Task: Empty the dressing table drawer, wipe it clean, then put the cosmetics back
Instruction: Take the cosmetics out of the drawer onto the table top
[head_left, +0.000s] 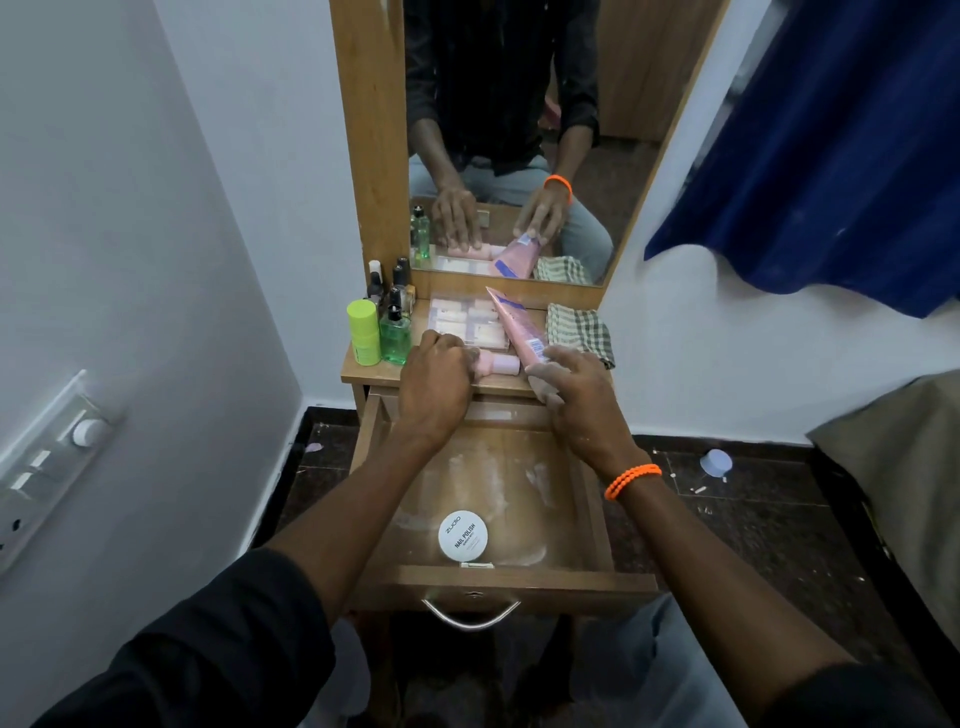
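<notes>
The wooden drawer (524, 579) is pulled out below the dressing table top (363, 371). White powder streaks its floor, and a round white nail polish remover tub (463, 535) lies near its front. My left hand (435, 387) rests on the table top, closed around a small pink bottle (497, 364) lying on its side. My right hand (574, 397) grips the lower end of a pink tube (517, 325), which tilts up towards the mirror. White powder dusts my right fingers.
On the table top stand a lime-green container (363, 332), a green liquid bottle (396, 338) and several small dark nail polish bottles (396, 291). A pale palette (462, 319) and a checked cloth (579, 330) lie behind my hands. The mirror (509, 130) rises behind.
</notes>
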